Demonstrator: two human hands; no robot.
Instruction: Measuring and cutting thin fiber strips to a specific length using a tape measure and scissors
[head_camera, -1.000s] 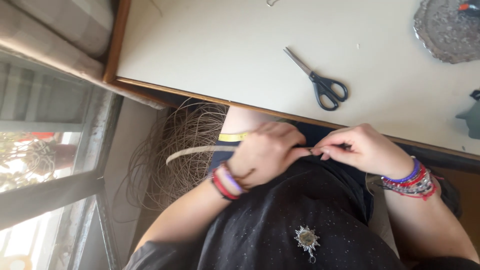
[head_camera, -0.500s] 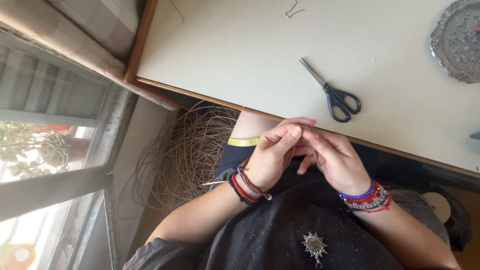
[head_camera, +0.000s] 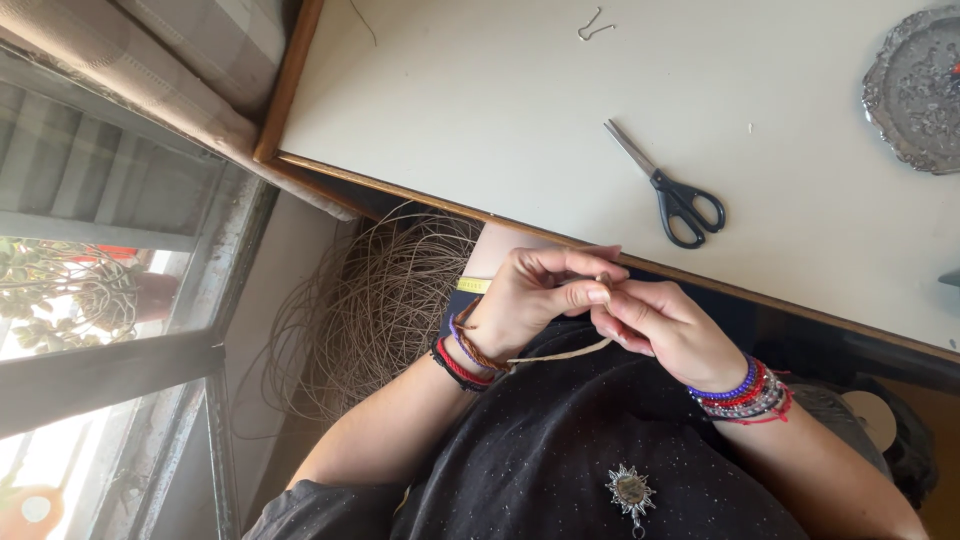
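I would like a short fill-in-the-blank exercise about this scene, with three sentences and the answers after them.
1. The black-handled scissors lie on the ____.
2. Both hands, the left hand and the right hand, pinch a thin tan ____ between them.
3. The tangled coil of brown cord lies beside the ____, below the table's edge.

Missing words: table; cord; window

black-handled scissors (head_camera: 672, 194), cream table (head_camera: 480, 100), brown cord coil (head_camera: 370, 310), speckled black shirt (head_camera: 560, 450)
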